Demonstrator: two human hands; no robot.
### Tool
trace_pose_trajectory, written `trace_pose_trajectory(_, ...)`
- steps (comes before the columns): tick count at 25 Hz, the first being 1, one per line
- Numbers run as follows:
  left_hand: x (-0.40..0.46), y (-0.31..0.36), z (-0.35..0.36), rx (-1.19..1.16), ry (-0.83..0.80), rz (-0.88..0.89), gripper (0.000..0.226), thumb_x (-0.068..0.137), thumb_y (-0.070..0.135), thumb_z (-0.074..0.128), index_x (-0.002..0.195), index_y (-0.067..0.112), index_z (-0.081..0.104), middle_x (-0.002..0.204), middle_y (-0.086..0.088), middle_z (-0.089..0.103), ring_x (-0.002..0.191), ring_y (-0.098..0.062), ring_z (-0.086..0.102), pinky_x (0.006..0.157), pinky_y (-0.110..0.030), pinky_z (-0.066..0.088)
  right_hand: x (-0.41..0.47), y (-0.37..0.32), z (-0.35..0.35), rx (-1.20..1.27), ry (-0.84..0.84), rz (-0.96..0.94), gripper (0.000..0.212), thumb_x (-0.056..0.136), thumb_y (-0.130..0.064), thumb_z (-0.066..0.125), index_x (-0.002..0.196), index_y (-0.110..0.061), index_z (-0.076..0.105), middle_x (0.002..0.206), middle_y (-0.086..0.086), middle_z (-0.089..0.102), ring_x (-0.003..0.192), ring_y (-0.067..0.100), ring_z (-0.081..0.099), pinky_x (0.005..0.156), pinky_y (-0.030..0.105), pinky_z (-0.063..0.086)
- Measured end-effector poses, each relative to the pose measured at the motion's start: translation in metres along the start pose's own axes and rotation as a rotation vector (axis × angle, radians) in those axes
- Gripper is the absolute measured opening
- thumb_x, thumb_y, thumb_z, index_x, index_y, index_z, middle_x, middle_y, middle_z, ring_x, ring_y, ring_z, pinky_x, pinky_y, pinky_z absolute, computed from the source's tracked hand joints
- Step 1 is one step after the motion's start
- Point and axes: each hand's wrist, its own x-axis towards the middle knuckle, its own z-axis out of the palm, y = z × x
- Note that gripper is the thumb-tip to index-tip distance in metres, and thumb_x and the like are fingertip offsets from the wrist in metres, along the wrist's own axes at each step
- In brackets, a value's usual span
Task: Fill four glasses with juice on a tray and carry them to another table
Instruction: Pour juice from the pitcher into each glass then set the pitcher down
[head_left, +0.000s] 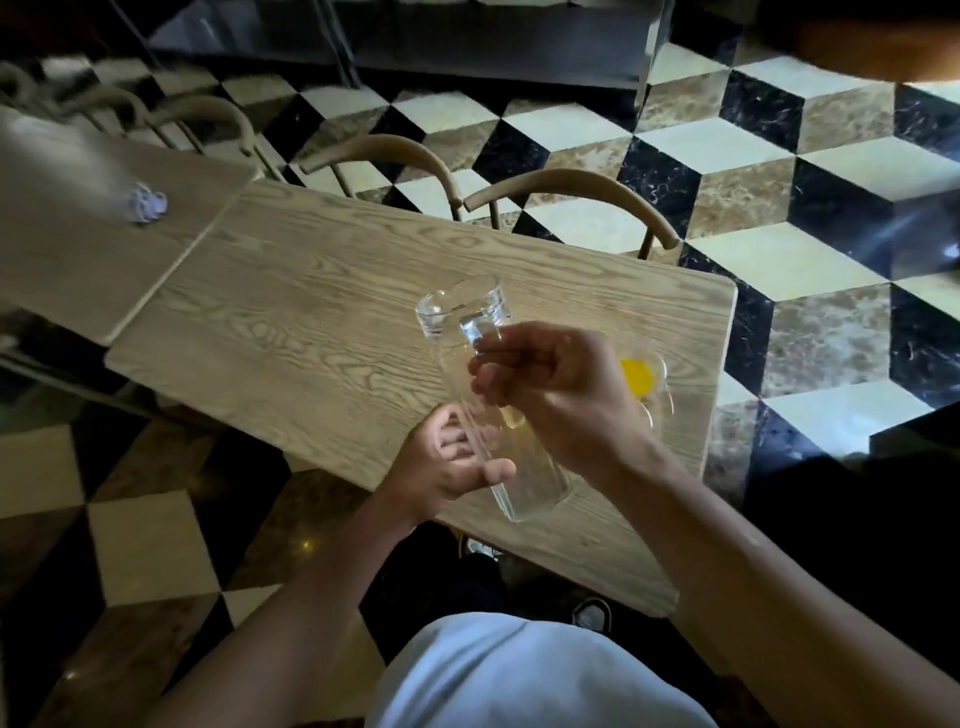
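Now both hands on clear glasses above the wooden table (291, 291): left hand (452, 467) gripping one glass (524, 483), right hand (550, 395) pinching another (457, 312).

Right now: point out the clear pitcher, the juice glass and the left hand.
clear pitcher (457, 312), head view, on the rim end near its spout.
juice glass (638, 378), head view, on the yellow juice inside it.
left hand (447, 467), head view, on the palm under the pitcher's body.
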Motion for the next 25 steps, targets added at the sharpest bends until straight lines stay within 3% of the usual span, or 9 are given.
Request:
trace_pose_trajectory(2, 0.017, -0.001, -0.031, 0.012, 0.005, 0.001, 0.078, 0.048, 0.029, 0.096, 0.117, 0.025, 0.061, 0.106, -0.001, 0.082, 0.099, -0.008, 0.080, 0.079, -0.020, 0.060, 0.021, 0.008, 0.024, -0.022, 0.000, 0.001, 0.017, 0.073, -0.013, 0.073, 0.079, -0.029, 0.075, 0.084, 0.007, 0.081, 0.075, 0.017, 0.075, 0.076, 0.037, 0.062)
trace_pose_trajectory(4, 0.042, 0.000, -0.064, 0.029, -0.022, 0.008, 0.078, 0.046, 0.031, 0.096, 0.116, 0.025, 0.061, 0.100, 0.003, 0.082, 0.098, -0.005, 0.079, 0.079, -0.018, 0.060, 0.043, 0.017, 0.044, -0.039, 0.020, 0.002, 0.021, 0.075, -0.011, 0.074, 0.080, -0.032, 0.076, 0.085, 0.003, 0.081, 0.079, 0.015, 0.077, 0.075, 0.031, 0.061)
trace_pose_trajectory(7, 0.084, 0.004, -0.105, 0.077, -0.078, 0.027, 0.085, 0.047, 0.033, 0.097, 0.123, 0.029, 0.059, 0.122, 0.001, 0.073, 0.109, -0.003, 0.076, 0.094, -0.022, 0.061, 0.071, 0.033, 0.068, -0.014, 0.077, 0.019, 0.032, 0.082, -0.002, 0.075, 0.090, -0.032, 0.076, 0.090, -0.002, 0.082, 0.086, 0.012, 0.078, 0.077, 0.021, 0.058)
trace_pose_trajectory(9, 0.120, 0.006, -0.131, 0.123, -0.129, 0.034, 0.088, 0.047, 0.034, 0.098, 0.125, 0.034, 0.057, 0.131, 0.004, 0.066, 0.115, 0.003, 0.071, 0.103, -0.021, 0.056, 0.091, 0.043, 0.083, -0.005, 0.140, 0.013, 0.034, 0.082, -0.003, 0.075, 0.099, -0.032, 0.076, 0.094, -0.004, 0.082, 0.090, 0.012, 0.078, 0.080, 0.021, 0.058)
trace_pose_trajectory(12, 0.175, 0.010, -0.159, 0.236, -0.225, 0.056, 0.085, 0.049, 0.031, 0.101, 0.120, 0.046, 0.057, 0.130, 0.014, 0.063, 0.110, 0.018, 0.066, 0.096, -0.010, 0.053, 0.114, 0.063, 0.100, -0.033, 0.246, 0.010, 0.034, 0.081, -0.001, 0.078, 0.105, -0.025, 0.076, 0.099, -0.003, 0.082, 0.094, 0.014, 0.078, 0.083, 0.023, 0.059)
trace_pose_trajectory(14, 0.208, 0.014, -0.170, 0.328, -0.296, 0.081, 0.088, 0.057, 0.018, 0.103, 0.116, 0.064, 0.057, 0.127, 0.021, 0.060, 0.106, 0.025, 0.063, 0.091, -0.003, 0.050, 0.121, 0.078, 0.106, -0.021, 0.298, 0.037, 0.034, 0.083, 0.003, 0.078, 0.108, -0.019, 0.076, 0.102, -0.002, 0.081, 0.097, 0.014, 0.078, 0.083, 0.024, 0.060)
trace_pose_trajectory(15, 0.223, 0.015, -0.174, 0.362, -0.320, 0.096, 0.090, 0.061, 0.010, 0.103, 0.117, 0.065, 0.057, 0.125, 0.023, 0.060, 0.105, 0.026, 0.063, 0.089, -0.001, 0.049, 0.122, 0.084, 0.107, -0.014, 0.318, 0.043, 0.034, 0.083, 0.004, 0.078, 0.108, -0.019, 0.076, 0.102, -0.003, 0.081, 0.097, 0.013, 0.078, 0.082, 0.023, 0.059)
trace_pose_trajectory(21, 0.285, 0.009, -0.165, 0.519, -0.465, 0.188, 0.088, 0.062, -0.003, 0.100, 0.135, 0.017, 0.056, 0.125, 0.012, 0.066, 0.106, 0.025, 0.063, 0.094, 0.001, 0.045, 0.132, 0.117, 0.103, 0.000, 0.443, 0.148, 0.026, 0.086, 0.002, 0.078, 0.109, -0.010, 0.077, 0.107, -0.002, 0.081, 0.098, 0.008, 0.076, 0.080, 0.017, 0.056)
trace_pose_trajectory(25, 0.303, 0.008, -0.155, 0.588, -0.480, 0.249, 0.094, 0.062, 0.003, 0.101, 0.143, 0.009, 0.055, 0.137, -0.005, 0.067, 0.118, 0.003, 0.066, 0.100, -0.003, 0.046, 0.130, 0.131, 0.100, 0.064, 0.461, 0.167, 0.029, 0.087, 0.007, 0.074, 0.109, -0.012, 0.077, 0.108, -0.003, 0.080, 0.102, 0.010, 0.075, 0.084, 0.019, 0.056)
